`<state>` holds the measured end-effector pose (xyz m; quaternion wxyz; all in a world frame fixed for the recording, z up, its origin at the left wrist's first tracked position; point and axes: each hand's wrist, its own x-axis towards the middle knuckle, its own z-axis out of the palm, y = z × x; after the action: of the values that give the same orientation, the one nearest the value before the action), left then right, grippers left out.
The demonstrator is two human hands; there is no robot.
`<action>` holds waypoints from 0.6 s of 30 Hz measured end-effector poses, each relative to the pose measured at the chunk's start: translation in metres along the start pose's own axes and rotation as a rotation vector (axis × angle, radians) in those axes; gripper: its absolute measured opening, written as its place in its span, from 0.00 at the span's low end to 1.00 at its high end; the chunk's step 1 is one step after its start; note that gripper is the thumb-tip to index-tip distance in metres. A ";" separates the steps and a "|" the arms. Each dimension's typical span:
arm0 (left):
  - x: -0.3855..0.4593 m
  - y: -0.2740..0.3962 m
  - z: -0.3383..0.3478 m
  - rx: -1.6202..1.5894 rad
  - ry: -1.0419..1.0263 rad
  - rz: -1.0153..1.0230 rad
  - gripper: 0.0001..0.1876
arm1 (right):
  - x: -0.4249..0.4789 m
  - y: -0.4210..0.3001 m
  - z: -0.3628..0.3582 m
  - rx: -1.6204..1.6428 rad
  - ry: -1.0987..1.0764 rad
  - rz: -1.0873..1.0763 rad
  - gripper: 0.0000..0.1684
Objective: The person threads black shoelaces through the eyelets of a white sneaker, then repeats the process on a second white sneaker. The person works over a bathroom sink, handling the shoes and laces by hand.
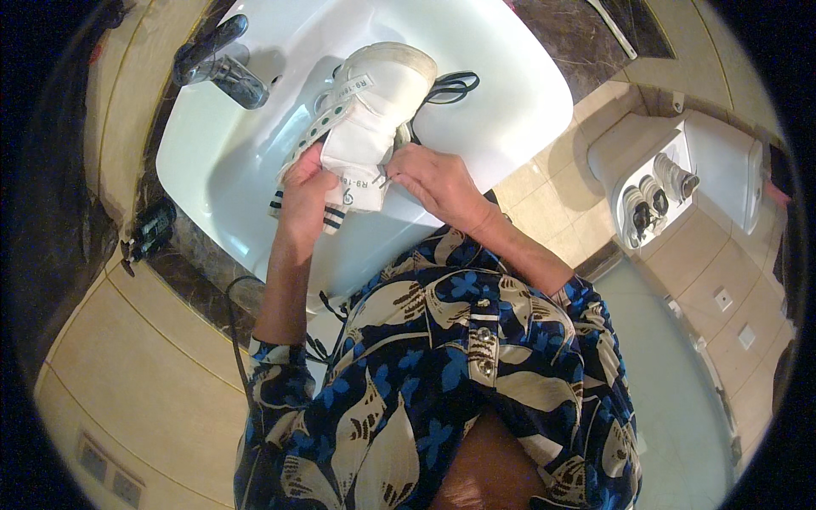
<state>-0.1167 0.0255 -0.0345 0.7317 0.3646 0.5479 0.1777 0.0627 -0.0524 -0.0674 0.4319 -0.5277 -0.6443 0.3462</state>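
A white high-top canvas shoe [382, 108] lies over the washbasin with its toe towards the far side. Its white tongue [357, 150] is spread up and bears printed writing. My left hand [303, 191] grips the ankle end, thumb on the tongue and fingers partly hidden by the eyelet flap [322, 127]. At the tongue's right edge, the fingers of my right hand [437, 185] are pinched together on what looks like the black shoelace [456, 86], whose loops trail beside the toe. The exact grip there is partly hidden. Striped trim [335, 217] shows under my left hand.
The white washbasin [523, 95] is set in a dark marble counter [574, 38]. A dark faucet [239, 83] stands at its left, and a dark bottle [153, 229] nearby. At right, several shoes [650, 194] rest on a toilet [612, 153]. A black cord [236, 331] hangs at lower left.
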 end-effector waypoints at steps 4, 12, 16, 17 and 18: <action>0.002 0.006 -0.003 -0.155 -0.032 -0.053 0.28 | 0.004 0.000 0.000 0.025 -0.036 0.060 0.04; 0.008 0.002 -0.009 -0.436 -0.195 -0.039 0.29 | 0.008 -0.005 0.006 0.125 -0.012 0.119 0.04; 0.007 0.005 -0.002 -0.383 -0.117 -0.028 0.24 | 0.010 -0.009 0.007 0.261 0.036 0.206 0.04; 0.006 0.007 0.000 -0.333 -0.090 -0.008 0.23 | 0.011 -0.011 0.006 0.364 0.021 0.287 0.04; 0.006 0.005 -0.001 -0.311 -0.105 -0.003 0.23 | 0.010 -0.013 0.005 0.466 0.007 0.371 0.04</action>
<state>-0.1153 0.0334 -0.0355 0.8070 0.2551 0.4755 0.2401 0.0525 -0.0448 -0.0556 0.4729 -0.5244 -0.4384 0.5560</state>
